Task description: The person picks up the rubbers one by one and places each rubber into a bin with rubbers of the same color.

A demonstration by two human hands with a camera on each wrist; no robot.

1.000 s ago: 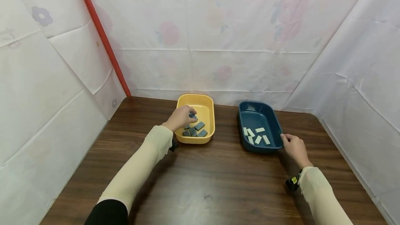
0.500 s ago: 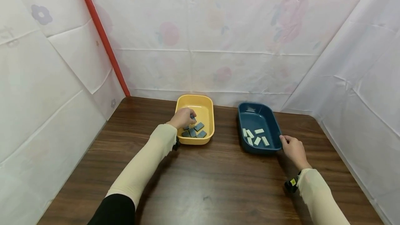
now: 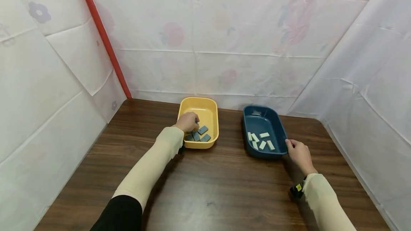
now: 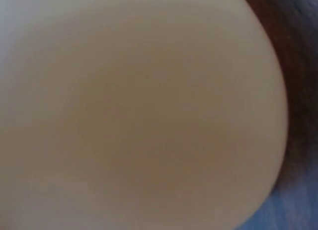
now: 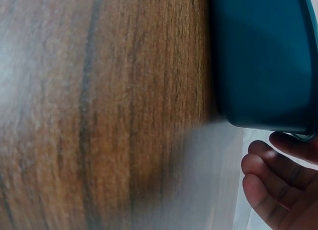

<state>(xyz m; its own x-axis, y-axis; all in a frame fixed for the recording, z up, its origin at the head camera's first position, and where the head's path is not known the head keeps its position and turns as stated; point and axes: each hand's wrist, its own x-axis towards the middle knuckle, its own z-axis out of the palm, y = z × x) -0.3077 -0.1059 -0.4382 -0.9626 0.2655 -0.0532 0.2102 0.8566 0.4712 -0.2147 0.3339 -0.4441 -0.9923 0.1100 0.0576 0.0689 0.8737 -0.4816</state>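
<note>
My left hand (image 3: 188, 122) reaches over the near left part of a yellow tray (image 3: 214, 120). Its fingertips pinch a grey rectangular tile (image 3: 196, 121), mostly hidden behind them. Several more grey tiles (image 3: 203, 130) lie in that tray below the hand. A blurred pale curved surface (image 4: 174, 111), probably the yellow tray's wall, fills the left wrist view. At the right, a dark blue tray (image 3: 264, 115) holds several small white tiles (image 3: 264, 135). My right hand (image 3: 299, 155) grips its near right corner at the rim; the right wrist view shows the other fingers (image 5: 268, 185) curled below.
Both trays stand near the back of a dark wood table (image 3: 205, 181), with a gap between them. White patterned sheets (image 3: 205, 38) hang behind and at both sides. A red pole (image 3: 104, 36) slants down to the table's back left corner.
My left hand has dipped slightly lower toward the near end of the yellow tray, and the pinched tile shows less. My right hand stays on the blue tray's rim. The view shifted a little.
</note>
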